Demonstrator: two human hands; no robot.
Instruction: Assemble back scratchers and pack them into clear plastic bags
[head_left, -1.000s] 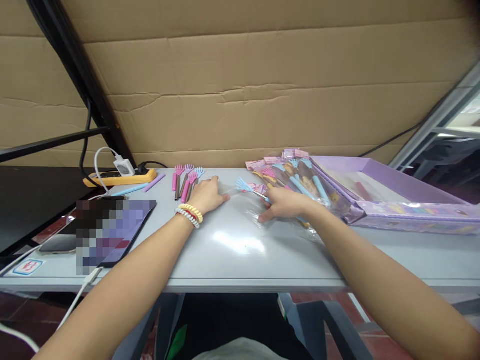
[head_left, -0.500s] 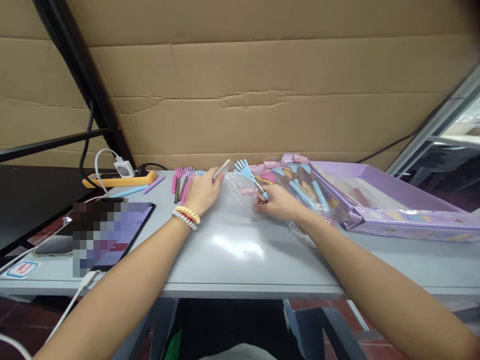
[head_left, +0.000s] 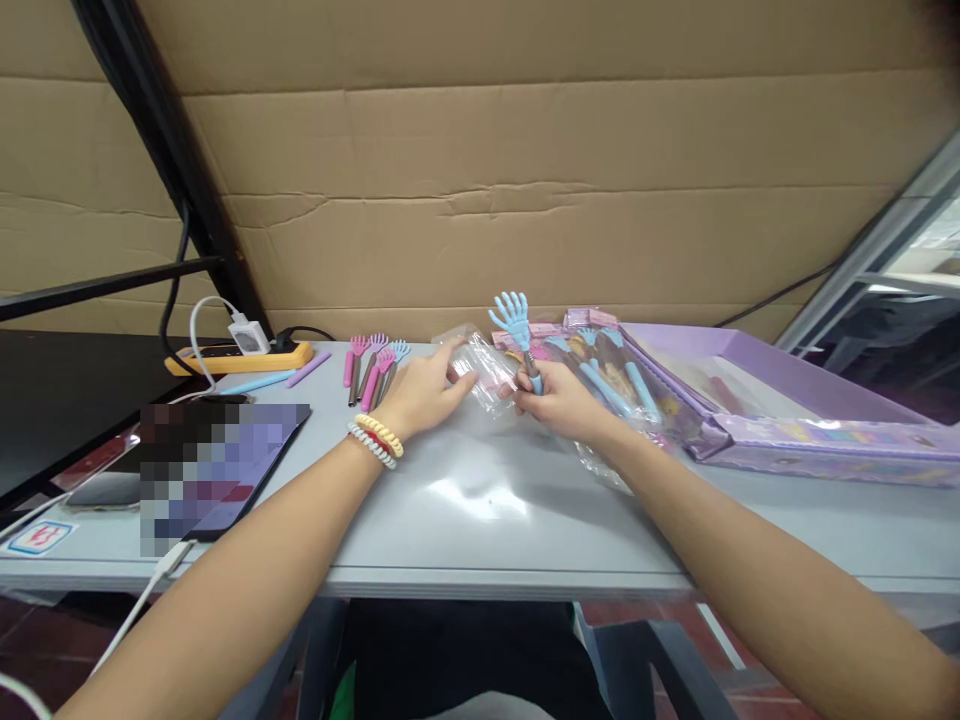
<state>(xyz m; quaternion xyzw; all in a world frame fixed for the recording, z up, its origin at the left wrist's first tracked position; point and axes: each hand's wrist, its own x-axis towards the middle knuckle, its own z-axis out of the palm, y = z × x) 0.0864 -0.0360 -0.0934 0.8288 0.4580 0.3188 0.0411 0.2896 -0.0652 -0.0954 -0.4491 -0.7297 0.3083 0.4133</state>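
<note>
Pale blue plastic forms the spread-fingered head of the hand-headed stick [head_left: 514, 322], which stands almost upright just past twelve o'clock, taking the bright reflection on the grey table [head_left: 480, 545] as the centre of the dial. At about one, the right hand's grip [head_left: 553, 395] is closed around its short handle, with the head clear above the fingers. Clear crinkled wrapper [head_left: 484, 368] lies just beside it at twelve, between the two hands. The left hand's grip [head_left: 424, 390], at eleven, touches the wrapper's near-side edge with thumb and fingers spread; whether it pinches the film I cannot tell. Banded bracelets [head_left: 379, 440] circle that wrist. Behind it, between ten and eleven, lie loose hand-headed sticks [head_left: 385, 357] in pink, purple and blue. Towards two, packaged sticks [head_left: 604, 387] lie heaped in clear film, next to an open lilac box [head_left: 825, 450] nearer three. A yellow power strip [head_left: 289, 358] sits near ten, a dark tablet [head_left: 270, 430] at nine.
</note>
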